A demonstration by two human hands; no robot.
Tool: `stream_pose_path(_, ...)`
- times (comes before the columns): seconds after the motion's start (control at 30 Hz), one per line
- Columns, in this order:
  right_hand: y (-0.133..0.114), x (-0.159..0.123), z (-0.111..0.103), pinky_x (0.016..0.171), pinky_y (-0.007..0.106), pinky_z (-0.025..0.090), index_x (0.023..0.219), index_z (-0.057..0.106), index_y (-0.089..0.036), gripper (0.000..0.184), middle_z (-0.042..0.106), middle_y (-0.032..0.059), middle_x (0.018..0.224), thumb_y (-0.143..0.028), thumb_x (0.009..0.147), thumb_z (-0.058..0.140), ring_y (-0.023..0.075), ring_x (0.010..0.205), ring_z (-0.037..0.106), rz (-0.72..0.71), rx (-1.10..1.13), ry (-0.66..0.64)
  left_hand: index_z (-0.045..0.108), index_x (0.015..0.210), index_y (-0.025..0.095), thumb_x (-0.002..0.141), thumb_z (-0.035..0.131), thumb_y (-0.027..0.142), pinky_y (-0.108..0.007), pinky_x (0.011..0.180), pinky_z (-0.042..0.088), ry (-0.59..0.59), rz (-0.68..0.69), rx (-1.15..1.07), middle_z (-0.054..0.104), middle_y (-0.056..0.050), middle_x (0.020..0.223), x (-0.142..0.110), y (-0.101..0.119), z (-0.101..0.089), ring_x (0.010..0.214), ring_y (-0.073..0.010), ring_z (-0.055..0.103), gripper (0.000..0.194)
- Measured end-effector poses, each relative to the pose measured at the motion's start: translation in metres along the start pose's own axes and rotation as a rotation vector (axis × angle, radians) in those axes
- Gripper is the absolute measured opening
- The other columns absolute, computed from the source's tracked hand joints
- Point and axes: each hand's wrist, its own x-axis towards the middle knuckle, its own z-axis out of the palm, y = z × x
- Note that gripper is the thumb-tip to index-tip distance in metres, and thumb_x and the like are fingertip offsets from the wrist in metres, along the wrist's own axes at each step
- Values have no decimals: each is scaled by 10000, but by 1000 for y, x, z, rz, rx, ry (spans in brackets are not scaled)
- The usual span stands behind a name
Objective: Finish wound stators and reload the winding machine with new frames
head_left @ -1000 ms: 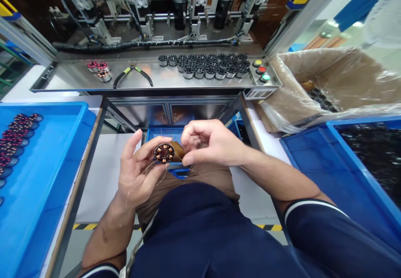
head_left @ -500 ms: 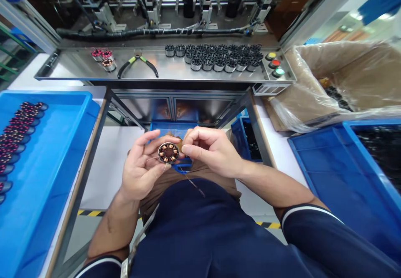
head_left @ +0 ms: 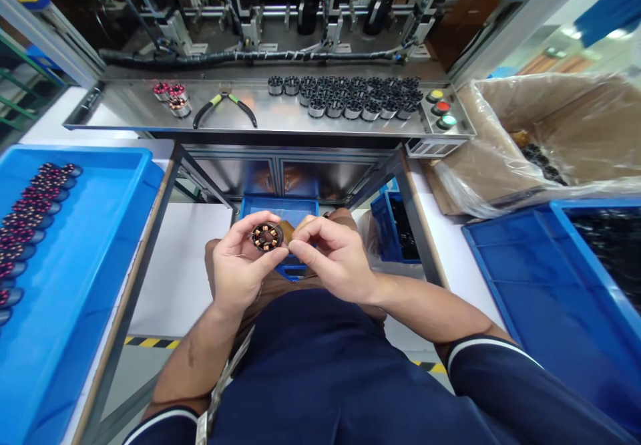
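Note:
My left hand point(head_left: 238, 268) is closed round a motor stator point(head_left: 266, 236), a round ring with copper coils on its inner teeth, face turned up toward me. The thumb lies along its lower edge and the fingers curl round the far side. Just to the right, my right hand point(head_left: 335, 258) is closed in a pinch, thumb against forefinger, near the tip of the left thumb. What it pinches is too small to make out. Behind the fingertips shows an amber-brown piece point(head_left: 286, 232). Both hands are above my lap.
On the metal ledge point(head_left: 135, 116) lie wound stators point(head_left: 179, 105), cutting pliers point(head_left: 206, 109), rows of black-topped stators point(head_left: 353, 107) and push buttons point(head_left: 441, 107). A blue tray point(head_left: 100, 231) of wound stators stands left; a plastic-lined carton point(head_left: 585, 111) and blue bin point(head_left: 511, 251) stand right.
My left fingers, spread before, have closed more round the stator, and its thumb has moved right toward my right fingertips. The loose wire ends that hung below the stator no longer show clearly.

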Motion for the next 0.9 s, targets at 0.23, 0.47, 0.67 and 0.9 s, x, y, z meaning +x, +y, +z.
stream_pose_path(0.23,9,3,-4,721,275,475,839,602,-192,365,589,3,829,-487,794,813,133,768,555,106,146,-54,708,1108,216,674,880,128,-291,833,643,26,256,295,771,-33,1042,-7,13,-1,963,-182,749,476)
stream_pose_path(0.47,4,7,2,801,298,473,790,552,-187,403,536,-5,829,-532,845,753,136,800,519,126,277,-164,710,1104,240,666,886,153,-381,830,664,-3,354,505,768,-26,1021,-12,15,-5,960,-218,752,480)
stream_pose_path(0.67,13,-4,8,761,275,452,800,548,-189,403,548,-10,811,-549,864,717,130,786,512,258,332,-11,704,1102,224,669,884,176,-382,833,664,-1,292,483,763,-30,1010,-12,16,-6,938,-210,753,471)
stream_pose_path(0.9,16,3,-2,771,277,478,921,590,-194,438,579,1,912,-511,751,840,128,810,552,166,312,-55,709,1121,243,663,885,152,-376,850,659,-50,310,528,769,-24,1020,-8,14,-9,941,-208,754,499)
